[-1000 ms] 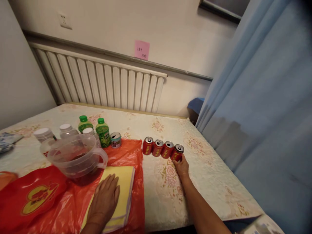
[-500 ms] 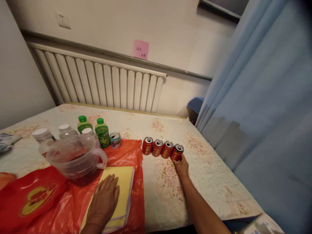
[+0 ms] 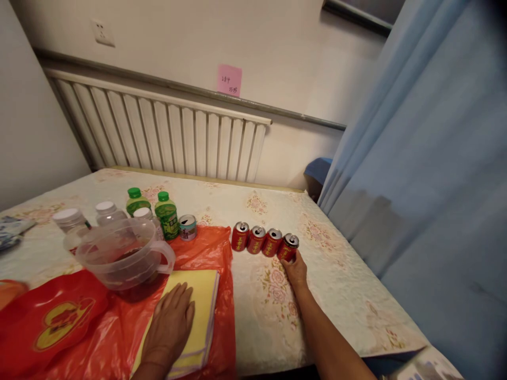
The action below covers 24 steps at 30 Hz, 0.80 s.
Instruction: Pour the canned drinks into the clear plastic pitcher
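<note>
No visible change: right hand still grips rightmost small red metal can, frame centre; left hand stays flat, open on yellow cloth pad, lower left.

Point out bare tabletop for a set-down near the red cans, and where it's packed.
Free: the cloth right of the red cans out to the curtain, the strip behind them toward the radiator, and the patch between the orange bag and the right hand. Crowded: far left, where bottles ring the plastic jug; the left hand covers the yellow cloth.
</note>
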Each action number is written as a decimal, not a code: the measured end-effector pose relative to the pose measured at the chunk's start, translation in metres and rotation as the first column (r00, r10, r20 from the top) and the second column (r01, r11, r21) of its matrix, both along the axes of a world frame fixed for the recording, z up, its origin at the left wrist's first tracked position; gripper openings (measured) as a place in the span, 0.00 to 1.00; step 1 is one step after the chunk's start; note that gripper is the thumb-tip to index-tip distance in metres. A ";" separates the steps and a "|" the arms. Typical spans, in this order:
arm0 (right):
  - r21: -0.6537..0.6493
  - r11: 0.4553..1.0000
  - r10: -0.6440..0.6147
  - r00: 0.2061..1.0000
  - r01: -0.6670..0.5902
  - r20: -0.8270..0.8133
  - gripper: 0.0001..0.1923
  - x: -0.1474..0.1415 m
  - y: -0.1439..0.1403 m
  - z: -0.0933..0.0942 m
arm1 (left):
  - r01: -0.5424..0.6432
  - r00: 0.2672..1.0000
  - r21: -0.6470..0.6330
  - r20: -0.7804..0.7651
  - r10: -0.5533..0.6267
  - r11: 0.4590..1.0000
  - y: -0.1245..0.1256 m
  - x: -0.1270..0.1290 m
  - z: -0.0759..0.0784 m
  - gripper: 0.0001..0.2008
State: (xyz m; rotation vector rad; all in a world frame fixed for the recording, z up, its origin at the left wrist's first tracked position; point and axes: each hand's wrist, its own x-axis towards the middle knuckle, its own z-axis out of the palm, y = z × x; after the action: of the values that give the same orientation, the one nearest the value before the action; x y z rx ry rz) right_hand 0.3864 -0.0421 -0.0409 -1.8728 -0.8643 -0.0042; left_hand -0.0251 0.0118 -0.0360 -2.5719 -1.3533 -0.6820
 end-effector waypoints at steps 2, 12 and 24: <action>-0.004 1.000 -0.002 1.000 0.002 0.001 0.26 0.000 0.000 0.001 | 0.003 1.000 0.000 0.003 -0.003 1.000 0.000 0.000 0.000 0.19; -0.015 1.000 0.001 1.000 -0.001 0.000 0.26 -0.003 -0.002 0.005 | 0.011 1.000 -0.008 0.010 -0.011 1.000 0.000 0.000 -0.002 0.20; 0.032 0.999 0.011 1.000 -0.010 -0.029 0.30 0.001 -0.002 -0.004 | 0.006 1.000 -0.008 0.005 -0.006 1.000 -0.001 0.001 0.001 0.20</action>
State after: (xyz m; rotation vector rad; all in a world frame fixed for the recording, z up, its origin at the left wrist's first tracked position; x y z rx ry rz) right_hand 0.3876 -0.0437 -0.0447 -1.8343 -0.8494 0.0165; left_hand -0.0246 0.0110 -0.0352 -2.5833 -1.3522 -0.6857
